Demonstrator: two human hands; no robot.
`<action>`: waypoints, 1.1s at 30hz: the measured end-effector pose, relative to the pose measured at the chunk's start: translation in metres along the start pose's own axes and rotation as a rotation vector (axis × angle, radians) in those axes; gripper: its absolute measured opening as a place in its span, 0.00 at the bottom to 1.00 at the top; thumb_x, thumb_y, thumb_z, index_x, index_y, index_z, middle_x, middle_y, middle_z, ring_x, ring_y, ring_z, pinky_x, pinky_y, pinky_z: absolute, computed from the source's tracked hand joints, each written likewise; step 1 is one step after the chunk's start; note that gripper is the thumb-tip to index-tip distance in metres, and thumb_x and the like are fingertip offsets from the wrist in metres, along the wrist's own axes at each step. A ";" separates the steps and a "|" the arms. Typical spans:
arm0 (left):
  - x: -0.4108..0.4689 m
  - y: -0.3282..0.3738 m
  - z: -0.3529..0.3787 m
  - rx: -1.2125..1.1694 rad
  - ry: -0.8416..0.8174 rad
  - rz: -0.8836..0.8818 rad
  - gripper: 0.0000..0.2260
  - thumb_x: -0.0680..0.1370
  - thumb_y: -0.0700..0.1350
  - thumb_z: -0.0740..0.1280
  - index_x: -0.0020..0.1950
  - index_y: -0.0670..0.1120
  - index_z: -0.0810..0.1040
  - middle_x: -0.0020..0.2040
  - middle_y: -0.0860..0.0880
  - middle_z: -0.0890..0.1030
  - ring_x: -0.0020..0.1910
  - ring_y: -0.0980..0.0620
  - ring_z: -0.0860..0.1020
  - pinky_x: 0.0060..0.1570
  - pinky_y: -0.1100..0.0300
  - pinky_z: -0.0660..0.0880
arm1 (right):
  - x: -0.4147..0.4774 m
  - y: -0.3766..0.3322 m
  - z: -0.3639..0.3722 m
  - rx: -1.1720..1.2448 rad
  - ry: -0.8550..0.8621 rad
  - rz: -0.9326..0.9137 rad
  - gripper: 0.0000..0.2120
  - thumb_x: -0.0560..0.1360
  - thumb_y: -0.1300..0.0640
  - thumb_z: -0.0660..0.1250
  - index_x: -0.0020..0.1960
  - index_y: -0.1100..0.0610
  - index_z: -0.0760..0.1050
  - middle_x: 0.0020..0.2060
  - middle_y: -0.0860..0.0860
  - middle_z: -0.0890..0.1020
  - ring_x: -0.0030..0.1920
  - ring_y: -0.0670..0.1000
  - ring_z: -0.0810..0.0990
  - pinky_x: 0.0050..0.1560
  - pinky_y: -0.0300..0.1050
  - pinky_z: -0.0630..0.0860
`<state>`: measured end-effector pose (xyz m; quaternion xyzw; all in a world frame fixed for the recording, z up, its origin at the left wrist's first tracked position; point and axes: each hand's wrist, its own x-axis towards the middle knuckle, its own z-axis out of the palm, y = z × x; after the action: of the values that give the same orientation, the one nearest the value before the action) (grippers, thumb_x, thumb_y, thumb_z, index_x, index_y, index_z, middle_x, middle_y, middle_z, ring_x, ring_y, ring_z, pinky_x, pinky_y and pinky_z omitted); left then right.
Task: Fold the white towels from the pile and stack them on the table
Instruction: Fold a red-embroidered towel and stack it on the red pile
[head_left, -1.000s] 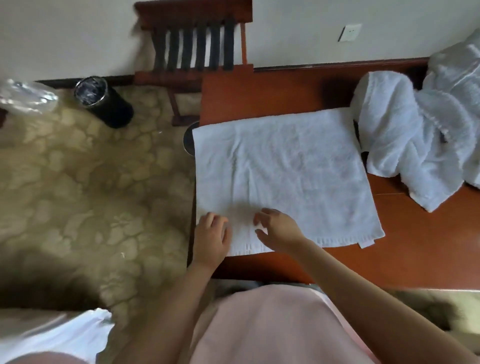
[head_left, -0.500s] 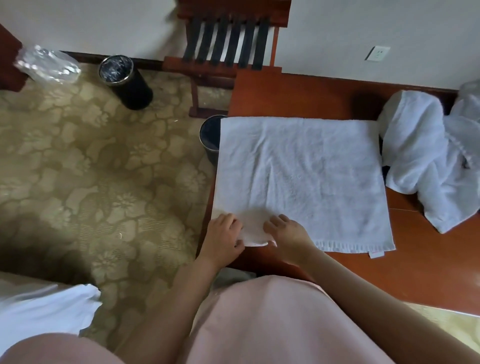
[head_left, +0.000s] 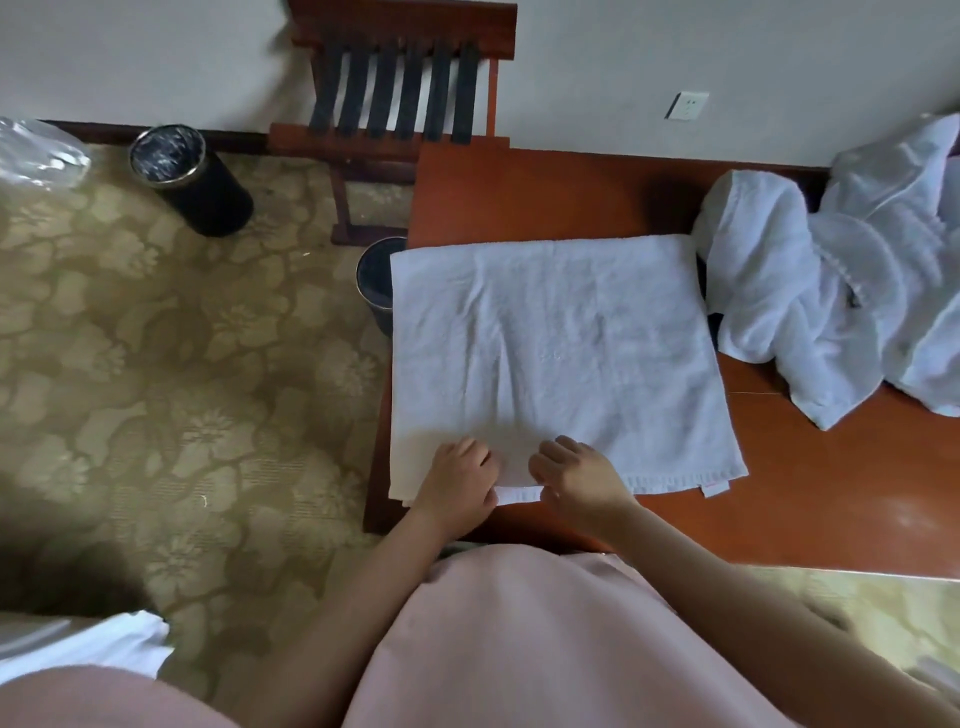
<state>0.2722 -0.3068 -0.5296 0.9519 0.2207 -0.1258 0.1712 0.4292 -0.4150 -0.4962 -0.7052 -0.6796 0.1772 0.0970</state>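
A white towel lies spread flat on the left end of the reddish-brown table, its left edge hanging slightly over the table's side. My left hand and my right hand sit side by side on the towel's near edge, close to its left corner. Both have curled fingers that pinch the hem. A crumpled pile of white towels lies at the table's far right.
A dark bin stands on the floor against the table's left side. A second black bin and a wooden luggage rack stand by the wall. The floor is patterned carpet. White cloth shows at lower left.
Both hands slid from lying on the towel down to its near edge and closed on the hem. The camera view shifted left and then back.
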 end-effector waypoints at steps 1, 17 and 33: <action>-0.001 0.000 0.001 0.010 -0.015 0.003 0.10 0.74 0.46 0.58 0.53 0.45 0.73 0.53 0.47 0.73 0.55 0.47 0.69 0.54 0.54 0.64 | -0.003 0.000 0.005 -0.003 0.007 -0.022 0.12 0.54 0.69 0.72 0.32 0.59 0.72 0.29 0.53 0.73 0.28 0.54 0.71 0.23 0.44 0.69; -0.005 0.012 -0.006 0.040 0.130 0.093 0.19 0.59 0.53 0.80 0.36 0.44 0.75 0.35 0.48 0.76 0.35 0.46 0.77 0.32 0.55 0.71 | -0.021 0.006 0.016 0.030 -0.014 -0.051 0.08 0.65 0.58 0.61 0.35 0.59 0.77 0.31 0.53 0.76 0.31 0.55 0.76 0.29 0.43 0.74; 0.015 0.005 0.008 0.072 -0.073 -0.055 0.33 0.80 0.59 0.55 0.78 0.46 0.45 0.78 0.45 0.40 0.77 0.40 0.42 0.73 0.44 0.43 | -0.020 0.040 0.031 0.017 -0.014 0.257 0.27 0.80 0.51 0.60 0.77 0.51 0.58 0.77 0.52 0.57 0.77 0.54 0.53 0.76 0.55 0.52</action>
<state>0.2857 -0.3081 -0.5400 0.9458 0.2356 -0.1729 0.1413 0.4541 -0.4409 -0.5378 -0.7844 -0.5827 0.1991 0.0747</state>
